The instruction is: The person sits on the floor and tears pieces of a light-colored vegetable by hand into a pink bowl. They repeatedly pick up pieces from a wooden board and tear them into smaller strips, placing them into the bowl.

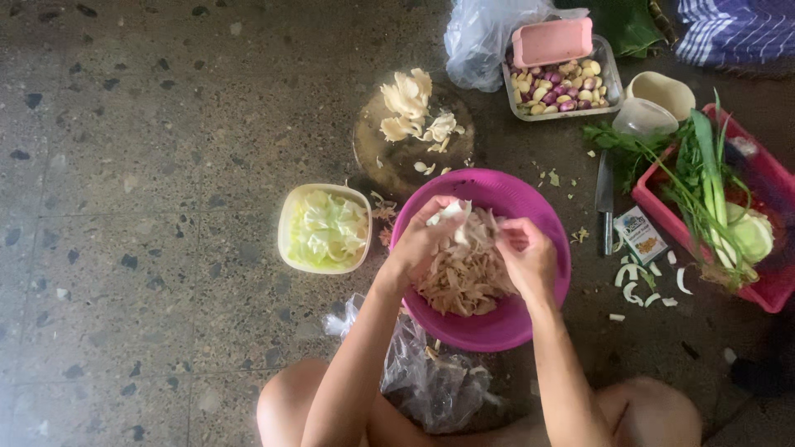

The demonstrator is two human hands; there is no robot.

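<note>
Magenta plastic is the biggest thing under you: the round basin (497, 323) sits on the speckled stone floor (149, 124) between your knees, and it holds a heap of pale beige shredded mushroom (464, 277), which looks like oyster mushroom torn into strips. You can expect that heap to be light, soft and damp, with no stiffness at all; the strips will likely sag, cling to each other and tear along the grain, so take a piece near its thicker stem end and pull gently rather than squeeze. Your 2 hands meet just above the heap. Your left hand (422, 240) has its fingers curled narrowly, pinching a whitish mushroom piece (451, 213) at the far side of the basin. Your right hand (526, 257) has its fingers drawn close together too, touching the strands that hang from the same piece; how tightly it grips is hard to tell. Left of the basin stands a cream bowl of pale green cabbage leaves (325, 229), near but apart from it. Beyond the basin a round wooden board (397, 153) carries whole mushroom pieces not yet torn. To your right lie a red basket of greens (766, 281), a clear tray of small shallots and garlic (563, 87), and a knife (604, 203) on the floor.
</note>
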